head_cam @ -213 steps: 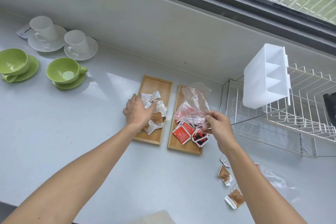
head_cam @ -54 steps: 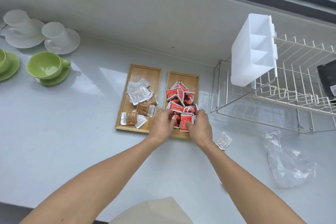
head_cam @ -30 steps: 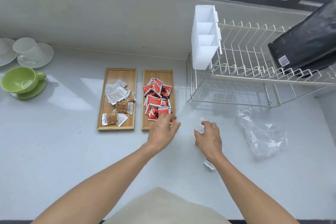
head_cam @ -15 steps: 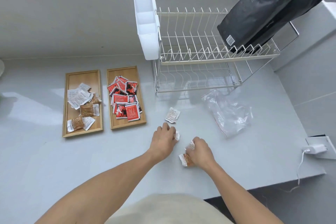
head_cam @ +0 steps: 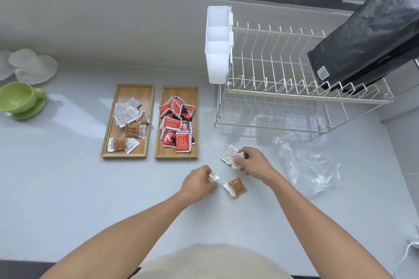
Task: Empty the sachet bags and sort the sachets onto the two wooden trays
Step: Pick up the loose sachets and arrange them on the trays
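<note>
Two wooden trays lie side by side on the white counter. The left tray [head_cam: 133, 90] holds several brown and white sachets [head_cam: 135, 130]. The right tray [head_cam: 190, 92] holds several red sachets [head_cam: 182, 142]. My left hand [head_cam: 197, 183] is closed on a small brown sachet [head_cam: 213, 176] near the counter's middle. My right hand [head_cam: 254, 162] grips white sachets [head_cam: 230, 154] a little further back. One brown sachet [head_cam: 235, 186] lies loose on the counter between my hands. An emptied clear sachet bag [head_cam: 308, 165] lies crumpled to the right.
A wire dish rack [head_cam: 272, 88] with a white cutlery holder [head_cam: 218, 43] and a black pouch [head_cam: 371, 36] stands behind the bag. Green cup and saucer [head_cam: 19, 99] and white cups [head_cam: 29, 65] sit far left. A white cable [head_cam: 410, 249] lies at the right edge.
My right hand let go of the brown sachet and moved back to the white sachet, now gripping it. My left hand stays closed on its sachet. The view has swung back left.
</note>
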